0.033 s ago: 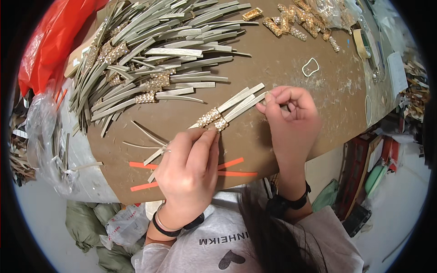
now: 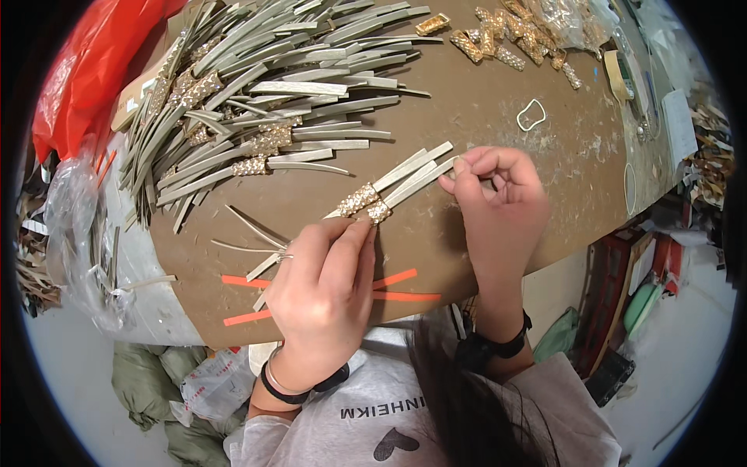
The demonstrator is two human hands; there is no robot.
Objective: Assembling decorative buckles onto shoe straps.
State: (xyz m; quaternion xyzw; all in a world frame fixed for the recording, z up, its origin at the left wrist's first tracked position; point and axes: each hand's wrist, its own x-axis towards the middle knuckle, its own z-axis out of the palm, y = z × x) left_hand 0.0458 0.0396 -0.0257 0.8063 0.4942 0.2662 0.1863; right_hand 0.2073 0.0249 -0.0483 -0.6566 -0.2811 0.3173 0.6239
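While the left hand [image 2: 323, 272] lies palm-down over the straps [image 2: 412, 177], its fingertips touch the nearer of two gold sleeves [image 2: 378, 212]; thumb is hidden, so can't tell if it's pinching or only pressing. Right hand [image 2: 498, 183] has thumb and forefinger closed on the far tip of the nearer strap, other fingers curled in.

Straps sit at mid-table, in front of the wearer, running diagonally from under the left palm up to the right fingertips. Sleeves are side by side, slightly staggered. My read: this is tip handling with the left as anchor. To do it well, keep left pressure beside the sleeve, hold the pinch right at the tip, pull along the strap's own line. Sideways pull would likely skew the sleeves. Keep the strap flat, no twist.

Thin tails [image 2: 255, 226] fan out left of the left hand; keep them from snagging under the palm. Orange strips [image 2: 401, 296] stick out both sides of that hand, purpose unclear.

Further out: big pile of sleeved straps [image 2: 311, 54] upper left, loose gold pieces [image 2: 510, 58] top right, white loop [image 2: 531, 115] on the brown table [image 2: 467, 101].
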